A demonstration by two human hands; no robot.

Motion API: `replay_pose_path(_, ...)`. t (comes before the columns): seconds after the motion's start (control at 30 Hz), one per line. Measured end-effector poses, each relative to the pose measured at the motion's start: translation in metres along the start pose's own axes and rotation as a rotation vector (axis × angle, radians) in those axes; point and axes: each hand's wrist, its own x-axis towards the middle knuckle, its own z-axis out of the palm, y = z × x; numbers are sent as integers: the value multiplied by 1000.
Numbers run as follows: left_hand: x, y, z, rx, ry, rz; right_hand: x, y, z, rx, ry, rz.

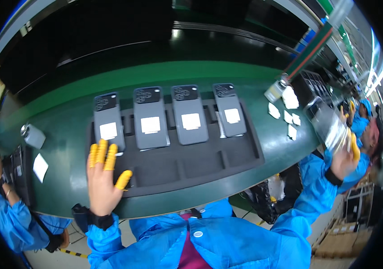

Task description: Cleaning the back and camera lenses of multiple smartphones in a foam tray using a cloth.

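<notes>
My left hand [101, 184] wears yellow finger cots. Its fingers are spread, with the tips at the lower end of the leftmost grey phone [107, 116], over the edge of a black foam tray [178, 167]. Several such phones lie face down in a row across the tray, each with a white label on its back; among them are a second phone [143, 107] and the rightmost phone [227, 99]. Out to the right, past the bench edge, my raised right hand [346, 158] grips a crumpled clear plastic film [328, 127], blurred by motion.
White paper scraps [290, 98] and a metal-topped bottle [275, 90] sit at the bench's right. On the left stand another bottle [33, 136] and a white slip [40, 168]. A black waste bag [274, 197] hangs below the edge. Co-workers in blue sit on both sides.
</notes>
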Motion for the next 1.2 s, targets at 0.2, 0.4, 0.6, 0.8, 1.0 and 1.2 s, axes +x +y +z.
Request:
replay_pose_path(0.2, -2, 5, 3, 27, -34, -145, -98, 34, -5, -688, 351, -6)
replay_pose_path(0.4, -1, 5, 8, 33, -4, -144, -136, 148, -186, -350, 782, 2)
replay_pose_path(0.6, -1, 8, 7, 14, 37, -125, -178, 199, -270, -224, 1179, 271)
replay_pose_path(0.8, -2, 8, 7, 33, 58, -132, -188, 174, -285, -11, 1011, -28)
replay_pose_path(1.0, -2, 8, 8, 38, 70, -121, -203, 95, -308, -356, 1381, -519)
replay_pose_path(1.2, 1, 9, 7, -3, 72, -141, -176, 144, -256, -1014, 1254, -249)
